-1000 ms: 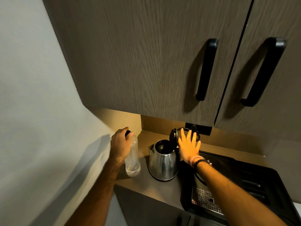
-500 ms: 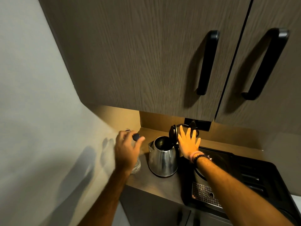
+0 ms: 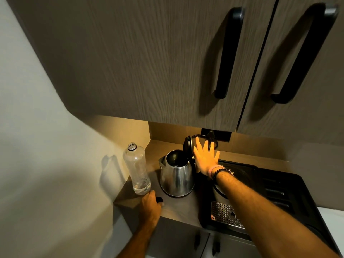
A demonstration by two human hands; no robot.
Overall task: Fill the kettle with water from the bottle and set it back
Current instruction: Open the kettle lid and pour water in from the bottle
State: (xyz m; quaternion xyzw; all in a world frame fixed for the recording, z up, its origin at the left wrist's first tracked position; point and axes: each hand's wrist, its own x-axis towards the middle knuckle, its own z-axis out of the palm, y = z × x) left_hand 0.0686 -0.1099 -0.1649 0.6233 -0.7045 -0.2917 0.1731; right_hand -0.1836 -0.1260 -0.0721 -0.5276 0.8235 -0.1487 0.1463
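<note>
A steel kettle stands on the brown counter with its black lid flipped up. Left of it stands a clear plastic bottle, uncapped, with a little water at the bottom. My left hand rests low on the counter in front of the bottle, its fingers closed around the small black cap. My right hand is flat and spread, its fingers apart, right beside the raised lid and above the kettle's handle side.
A black tray with a metal drip grid and the kettle's round base lies right of the kettle. Wood-grain wall cabinets with black handles hang low overhead. A pale wall closes the left side. A cable coils behind the kettle.
My left hand took the cap off the bottle and came down to the counter's front edge. The bottle now stands free. My right hand stayed by the lid.
</note>
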